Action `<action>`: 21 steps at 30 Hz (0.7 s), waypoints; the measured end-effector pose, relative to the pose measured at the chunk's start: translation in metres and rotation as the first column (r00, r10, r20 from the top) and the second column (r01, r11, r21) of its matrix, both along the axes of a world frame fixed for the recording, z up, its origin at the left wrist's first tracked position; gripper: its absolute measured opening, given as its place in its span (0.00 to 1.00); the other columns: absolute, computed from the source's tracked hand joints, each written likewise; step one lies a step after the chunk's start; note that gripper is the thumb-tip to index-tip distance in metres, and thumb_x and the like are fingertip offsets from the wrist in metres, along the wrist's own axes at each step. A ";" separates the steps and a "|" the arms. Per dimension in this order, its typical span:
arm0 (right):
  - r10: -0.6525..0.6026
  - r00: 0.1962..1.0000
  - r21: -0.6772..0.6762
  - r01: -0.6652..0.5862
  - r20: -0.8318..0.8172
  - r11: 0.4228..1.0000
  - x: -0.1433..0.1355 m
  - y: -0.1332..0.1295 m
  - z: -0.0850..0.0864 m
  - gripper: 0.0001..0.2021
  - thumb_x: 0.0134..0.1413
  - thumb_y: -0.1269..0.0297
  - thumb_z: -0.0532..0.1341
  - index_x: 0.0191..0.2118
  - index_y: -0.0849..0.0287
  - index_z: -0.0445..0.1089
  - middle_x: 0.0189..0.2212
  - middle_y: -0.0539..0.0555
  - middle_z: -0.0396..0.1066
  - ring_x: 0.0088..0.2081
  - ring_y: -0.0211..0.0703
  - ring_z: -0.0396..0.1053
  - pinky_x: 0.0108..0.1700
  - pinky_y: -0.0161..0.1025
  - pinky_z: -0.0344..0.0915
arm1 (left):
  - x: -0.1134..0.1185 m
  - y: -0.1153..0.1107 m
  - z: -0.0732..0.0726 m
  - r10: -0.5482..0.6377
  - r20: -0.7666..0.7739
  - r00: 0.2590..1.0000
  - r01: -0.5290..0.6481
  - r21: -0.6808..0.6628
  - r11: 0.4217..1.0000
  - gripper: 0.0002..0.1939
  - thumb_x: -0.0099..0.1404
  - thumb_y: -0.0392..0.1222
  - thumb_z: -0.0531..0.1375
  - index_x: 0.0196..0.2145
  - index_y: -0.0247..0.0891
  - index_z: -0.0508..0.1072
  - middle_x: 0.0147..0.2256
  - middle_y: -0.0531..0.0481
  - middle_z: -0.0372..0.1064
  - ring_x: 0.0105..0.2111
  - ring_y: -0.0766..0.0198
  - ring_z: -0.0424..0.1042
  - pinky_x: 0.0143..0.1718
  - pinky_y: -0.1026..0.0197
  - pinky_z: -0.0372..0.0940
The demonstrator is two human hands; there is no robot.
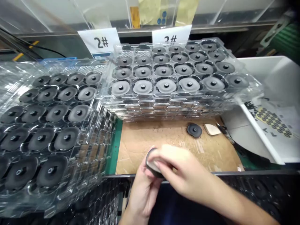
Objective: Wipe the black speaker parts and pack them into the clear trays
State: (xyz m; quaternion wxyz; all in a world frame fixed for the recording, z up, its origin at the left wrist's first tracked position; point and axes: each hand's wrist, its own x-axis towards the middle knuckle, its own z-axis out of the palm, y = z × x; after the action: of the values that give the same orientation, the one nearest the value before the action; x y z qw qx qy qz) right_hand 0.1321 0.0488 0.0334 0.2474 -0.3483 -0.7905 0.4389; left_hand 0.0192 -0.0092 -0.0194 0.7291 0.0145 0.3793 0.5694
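Note:
Low in the middle of the head view, my left hand [144,190] grips a dark round part [154,170] by its edge, tilted up. My right hand [178,168] is closed over the part's face, thumb and fingers pressed together. A pale surface shows beneath those fingers; whether it belongs to the part or is a separate piece, I cannot tell. Beyond the hands, a black disc-like part with a central stub [194,130] lies on the brown cardboard sheet [138,140]. Right of it rests a cream pad [212,129].
Stacked clear plastic trays [150,100] of grey discs stand behind the cardboard, and another tray stack [93,125] on the left. At right, a white bin [262,134] holds a yellow sheet of dark ovals [273,121]. A dark tool [225,132] lies near the pad.

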 end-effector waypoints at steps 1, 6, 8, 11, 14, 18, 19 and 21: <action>-0.066 0.997 0.056 0.067 -0.029 0.996 0.002 -0.001 -0.001 0.10 0.58 0.74 0.52 0.42 0.60 0.67 0.35 0.52 0.69 0.37 0.37 0.66 0.41 0.33 0.62 | 0.001 0.001 0.002 -0.029 -0.001 1.000 0.029 0.002 1.000 0.22 0.52 0.43 0.65 0.45 0.43 0.71 0.42 0.47 0.73 0.43 0.60 0.71 0.46 0.62 0.65; 0.006 0.995 0.048 -0.001 -0.102 0.999 0.019 -0.011 0.006 0.12 0.55 0.78 0.54 0.43 0.62 0.67 0.34 0.53 0.70 0.35 0.35 0.67 0.38 0.30 0.63 | -0.001 0.006 0.010 -0.077 -0.027 0.997 0.077 -0.001 0.997 0.24 0.46 0.38 0.69 0.43 0.45 0.72 0.43 0.49 0.72 0.42 0.60 0.71 0.44 0.63 0.66; 0.004 0.998 -0.015 -0.005 -0.066 1.000 0.023 -0.010 0.008 0.10 0.55 0.78 0.54 0.40 0.60 0.68 0.32 0.51 0.69 0.33 0.33 0.66 0.36 0.29 0.63 | 0.001 0.008 0.012 -0.069 -0.029 0.997 0.069 -0.002 0.998 0.26 0.44 0.39 0.70 0.43 0.46 0.73 0.44 0.50 0.72 0.43 0.59 0.71 0.44 0.63 0.66; -0.150 0.981 0.099 0.162 -0.119 0.982 0.022 -0.004 0.007 0.11 0.56 0.75 0.53 0.43 0.62 0.67 0.33 0.53 0.69 0.35 0.36 0.66 0.39 0.33 0.63 | 0.010 0.010 0.014 -0.136 -0.020 0.991 0.136 0.008 0.991 0.27 0.41 0.44 0.70 0.42 0.43 0.74 0.40 0.48 0.74 0.42 0.58 0.71 0.46 0.62 0.65; -0.074 0.981 0.143 0.100 -0.179 0.985 0.028 -0.004 0.007 0.12 0.56 0.76 0.52 0.45 0.64 0.66 0.34 0.55 0.70 0.36 0.37 0.67 0.41 0.34 0.64 | 0.013 0.011 0.020 -0.167 -0.024 0.986 0.166 -0.016 0.986 0.23 0.43 0.40 0.70 0.40 0.44 0.75 0.38 0.50 0.75 0.40 0.61 0.72 0.46 0.63 0.64; -0.023 0.999 -0.020 0.022 -0.030 1.000 0.051 -0.014 0.011 0.10 0.55 0.77 0.54 0.39 0.60 0.68 0.30 0.50 0.70 0.31 0.33 0.67 0.34 0.29 0.63 | 0.009 0.011 0.026 -0.164 -0.012 0.986 0.163 -0.013 0.986 0.27 0.40 0.42 0.71 0.41 0.46 0.74 0.42 0.52 0.74 0.41 0.63 0.72 0.43 0.68 0.64; -0.087 0.996 -0.005 0.087 0.016 0.996 0.055 -0.016 0.013 0.10 0.55 0.77 0.54 0.40 0.60 0.68 0.30 0.50 0.70 0.31 0.34 0.66 0.34 0.30 0.62 | 0.010 0.010 0.026 -0.173 -0.002 0.985 0.173 -0.008 0.985 0.29 0.38 0.44 0.71 0.41 0.45 0.74 0.42 0.52 0.74 0.40 0.64 0.72 0.42 0.70 0.64; -0.172 0.984 0.143 0.164 0.043 0.976 0.059 -0.014 0.017 0.10 0.56 0.75 0.55 0.43 0.59 0.68 0.31 0.51 0.71 0.32 0.37 0.66 0.35 0.34 0.61 | 0.013 0.011 0.024 -0.215 0.021 0.976 0.215 -0.019 0.976 0.31 0.35 0.46 0.72 0.41 0.44 0.74 0.39 0.51 0.75 0.39 0.64 0.72 0.41 0.70 0.65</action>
State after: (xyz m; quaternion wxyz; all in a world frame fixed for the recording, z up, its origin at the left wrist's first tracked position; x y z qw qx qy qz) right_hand 0.1909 0.0349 0.0501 0.2854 -0.4078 -0.7933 0.3507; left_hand 0.0324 0.0015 0.0050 0.7901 0.0424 0.3749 0.4832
